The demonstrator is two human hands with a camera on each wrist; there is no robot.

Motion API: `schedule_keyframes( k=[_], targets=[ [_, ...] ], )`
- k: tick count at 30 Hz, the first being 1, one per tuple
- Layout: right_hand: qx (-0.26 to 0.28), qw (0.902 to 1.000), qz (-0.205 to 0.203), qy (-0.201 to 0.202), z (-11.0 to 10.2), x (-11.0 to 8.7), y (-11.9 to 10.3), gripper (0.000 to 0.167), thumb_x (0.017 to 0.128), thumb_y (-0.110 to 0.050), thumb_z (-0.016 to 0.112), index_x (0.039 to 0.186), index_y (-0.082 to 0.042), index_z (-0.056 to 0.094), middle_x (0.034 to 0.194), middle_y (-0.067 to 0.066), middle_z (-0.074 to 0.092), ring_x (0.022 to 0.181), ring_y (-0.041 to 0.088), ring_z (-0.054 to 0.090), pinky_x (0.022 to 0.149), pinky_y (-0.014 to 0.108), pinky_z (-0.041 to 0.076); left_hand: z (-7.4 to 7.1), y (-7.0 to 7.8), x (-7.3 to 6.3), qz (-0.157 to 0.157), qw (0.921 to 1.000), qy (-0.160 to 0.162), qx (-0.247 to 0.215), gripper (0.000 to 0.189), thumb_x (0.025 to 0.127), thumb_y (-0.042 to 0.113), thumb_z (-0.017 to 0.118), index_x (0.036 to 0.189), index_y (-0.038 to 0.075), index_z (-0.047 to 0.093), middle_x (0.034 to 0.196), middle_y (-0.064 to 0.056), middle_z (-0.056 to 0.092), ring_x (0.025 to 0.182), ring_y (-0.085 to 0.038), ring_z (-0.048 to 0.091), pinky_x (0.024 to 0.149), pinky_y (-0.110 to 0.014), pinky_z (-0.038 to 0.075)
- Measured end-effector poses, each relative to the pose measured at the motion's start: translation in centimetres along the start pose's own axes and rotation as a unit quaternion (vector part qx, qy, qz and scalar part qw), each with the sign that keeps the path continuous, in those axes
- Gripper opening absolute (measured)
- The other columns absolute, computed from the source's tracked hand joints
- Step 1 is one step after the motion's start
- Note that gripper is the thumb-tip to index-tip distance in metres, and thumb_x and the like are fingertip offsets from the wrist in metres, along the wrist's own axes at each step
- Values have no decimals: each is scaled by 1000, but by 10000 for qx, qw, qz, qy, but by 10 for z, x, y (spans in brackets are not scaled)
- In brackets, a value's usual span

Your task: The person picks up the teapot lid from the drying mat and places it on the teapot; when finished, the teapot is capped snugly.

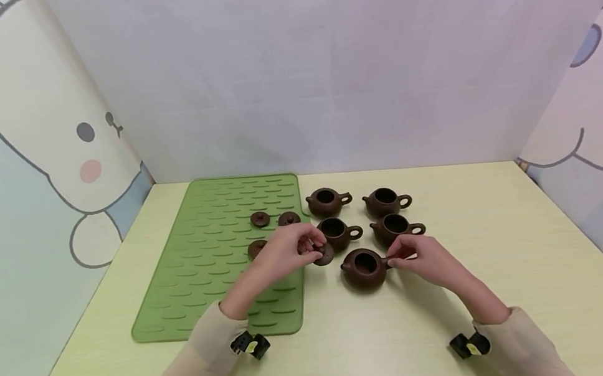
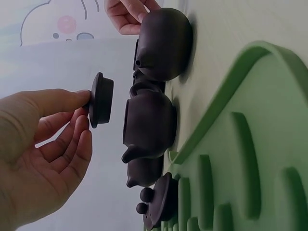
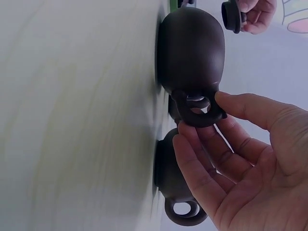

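My left hand pinches a dark brown teapot lid by its knob, in the air just left of the nearest teapot. The left wrist view shows this lid tipped on edge to that camera, thumb and fingertips at its knob. With thumb and fingers my right hand grips the handle of the nearest teapot. That teapot stands upright on the table, its round mouth uncovered and its spout pointing left. The left hand partly covers the lids behind it.
Several more lidless teapots stand behind, among them one at the back left and one at the back right. A green ridged mat lies on the left of the pale table, with lids on it. A wall rises behind.
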State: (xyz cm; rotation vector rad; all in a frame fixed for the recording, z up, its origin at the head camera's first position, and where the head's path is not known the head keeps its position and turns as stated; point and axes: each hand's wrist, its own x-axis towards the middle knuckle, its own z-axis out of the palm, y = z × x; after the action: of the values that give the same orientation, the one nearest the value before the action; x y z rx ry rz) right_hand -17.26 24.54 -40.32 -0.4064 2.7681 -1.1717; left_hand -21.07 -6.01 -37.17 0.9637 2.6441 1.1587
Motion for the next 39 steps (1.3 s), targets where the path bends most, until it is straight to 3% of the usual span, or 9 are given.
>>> schedule_keyframes(
  k=[18, 39],
  targets=[
    [10, 10000, 24, 40, 2, 1, 2, 7, 90, -15, 74, 94, -10, 70, 94, 3, 73, 90, 16, 69, 72, 22, 53, 20, 12, 20, 117, 9993, -202, -293, 16, 87, 2, 73, 102, 8, 70, 96, -4, 71, 81, -8, 62, 72, -17, 54],
    [-109, 9999, 93, 54, 2, 1, 2, 7, 90, -16, 74, 95, -11, 71, 95, 3, 73, 92, 16, 69, 74, 26, 53, 46, 21, 37, 528, 9978, -342, -215, 16, 87, 2, 71, 103, 6, 70, 96, -3, 70, 79, -4, 61, 72, -16, 54]
  ],
)
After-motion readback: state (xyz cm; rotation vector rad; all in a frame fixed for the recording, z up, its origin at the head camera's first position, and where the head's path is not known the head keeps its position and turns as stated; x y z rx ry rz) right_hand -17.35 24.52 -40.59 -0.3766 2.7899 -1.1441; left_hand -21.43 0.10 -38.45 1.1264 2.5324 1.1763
